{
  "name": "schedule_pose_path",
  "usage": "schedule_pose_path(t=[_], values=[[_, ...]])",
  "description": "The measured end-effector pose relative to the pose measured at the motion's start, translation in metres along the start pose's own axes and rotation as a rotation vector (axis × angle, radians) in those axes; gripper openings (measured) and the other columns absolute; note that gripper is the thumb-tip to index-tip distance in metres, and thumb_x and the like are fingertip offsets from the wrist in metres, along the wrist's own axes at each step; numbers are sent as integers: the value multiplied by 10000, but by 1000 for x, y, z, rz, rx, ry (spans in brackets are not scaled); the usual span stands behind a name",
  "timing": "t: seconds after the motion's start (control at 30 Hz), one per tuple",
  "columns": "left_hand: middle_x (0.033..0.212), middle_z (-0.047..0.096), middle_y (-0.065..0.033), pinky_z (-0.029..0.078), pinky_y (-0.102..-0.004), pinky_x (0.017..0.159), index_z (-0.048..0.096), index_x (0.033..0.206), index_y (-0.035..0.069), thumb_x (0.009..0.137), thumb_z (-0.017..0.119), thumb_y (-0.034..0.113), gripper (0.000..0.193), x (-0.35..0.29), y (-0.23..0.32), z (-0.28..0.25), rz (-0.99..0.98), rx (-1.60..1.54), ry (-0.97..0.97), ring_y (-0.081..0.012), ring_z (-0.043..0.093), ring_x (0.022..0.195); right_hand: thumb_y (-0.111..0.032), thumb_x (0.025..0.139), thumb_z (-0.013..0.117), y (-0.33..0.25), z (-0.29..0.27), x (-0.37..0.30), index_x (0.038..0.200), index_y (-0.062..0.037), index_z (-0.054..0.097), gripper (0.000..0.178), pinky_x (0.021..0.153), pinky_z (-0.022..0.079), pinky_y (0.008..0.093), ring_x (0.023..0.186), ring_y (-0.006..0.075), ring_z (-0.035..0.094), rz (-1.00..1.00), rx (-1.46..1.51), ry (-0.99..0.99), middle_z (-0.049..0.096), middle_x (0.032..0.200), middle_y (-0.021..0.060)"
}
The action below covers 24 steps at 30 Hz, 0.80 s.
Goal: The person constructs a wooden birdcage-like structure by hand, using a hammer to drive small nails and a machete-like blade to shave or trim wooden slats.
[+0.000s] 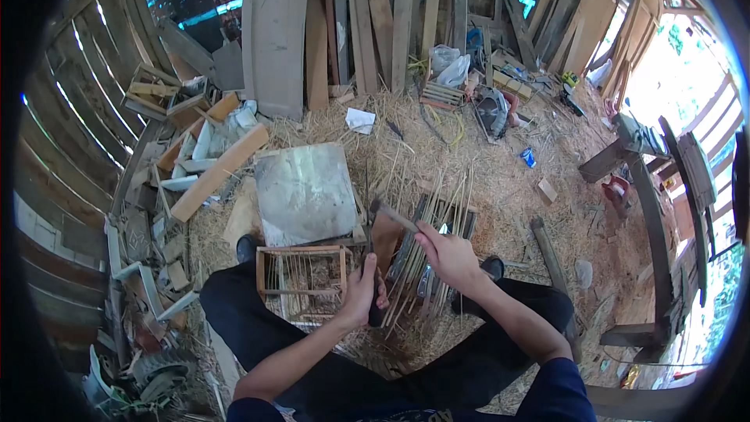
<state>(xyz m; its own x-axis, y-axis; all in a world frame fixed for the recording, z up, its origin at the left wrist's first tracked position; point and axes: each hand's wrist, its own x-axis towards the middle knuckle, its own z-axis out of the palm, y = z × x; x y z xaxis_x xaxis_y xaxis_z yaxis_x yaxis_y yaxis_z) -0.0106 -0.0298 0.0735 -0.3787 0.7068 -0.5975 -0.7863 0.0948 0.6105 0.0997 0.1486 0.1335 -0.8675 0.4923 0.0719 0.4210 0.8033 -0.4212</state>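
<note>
My right hand (449, 256) is closed around the wooden handle of a hammer (400, 217), whose head points left toward the middle. My left hand (361, 293) grips a long, narrow dark blade tool (371, 246) that stands nearly upright; its exact kind is hard to make out. Just left of that hand sits a small wooden frame (303, 291) strung with thin slats, like a cage. A loose bundle of thin bamboo sticks (402, 281) lies slanted between my hands, over a dark box-like thing (466, 223).
A flat grey board (303, 195) lies ahead of the frame. Scrap wood (220, 172) is heaped at the left, and planks (383, 31) lean along the back wall. A wooden bench-like structure (656, 242) stands right. Straw and shavings cover the floor around a blue can (528, 158).
</note>
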Motion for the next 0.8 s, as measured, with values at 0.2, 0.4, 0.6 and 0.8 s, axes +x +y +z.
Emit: schedule_pose_path(t=[0.2,0.4,0.6,0.8], values=[[553,431,-34,348,-306,372,440,849,76,1006,520,550,505,0,-6,-3,29,1,-28,-143,402,368,-237,1043,497,-27,-45,9,1317,-84,564,321,572,501,447,655,397,662,18,285,275,652,749,213],[554,434,-35,365,-317,379,434,835,74,1018,507,532,499,4,-15,-2,27,36,-26,-143,412,369,-275,1057,463,-2,-5,3,1272,-86,570,306,575,510,469,683,431,664,-8,280,205,652,759,242],[550,427,-30,386,-318,382,432,817,72,1024,491,534,509,16,-26,-4,83,143,24,-143,425,376,-326,1049,466,-7,-9,14,1223,-113,592,303,608,506,532,721,439,662,29,73,-86,664,783,248],[557,422,-32,383,-306,383,424,820,82,1022,486,543,507,17,-23,-9,95,105,28,-135,436,389,-121,1000,526,-26,-57,7,1305,13,568,335,600,513,362,649,271,671,-116,363,580,658,795,128]])
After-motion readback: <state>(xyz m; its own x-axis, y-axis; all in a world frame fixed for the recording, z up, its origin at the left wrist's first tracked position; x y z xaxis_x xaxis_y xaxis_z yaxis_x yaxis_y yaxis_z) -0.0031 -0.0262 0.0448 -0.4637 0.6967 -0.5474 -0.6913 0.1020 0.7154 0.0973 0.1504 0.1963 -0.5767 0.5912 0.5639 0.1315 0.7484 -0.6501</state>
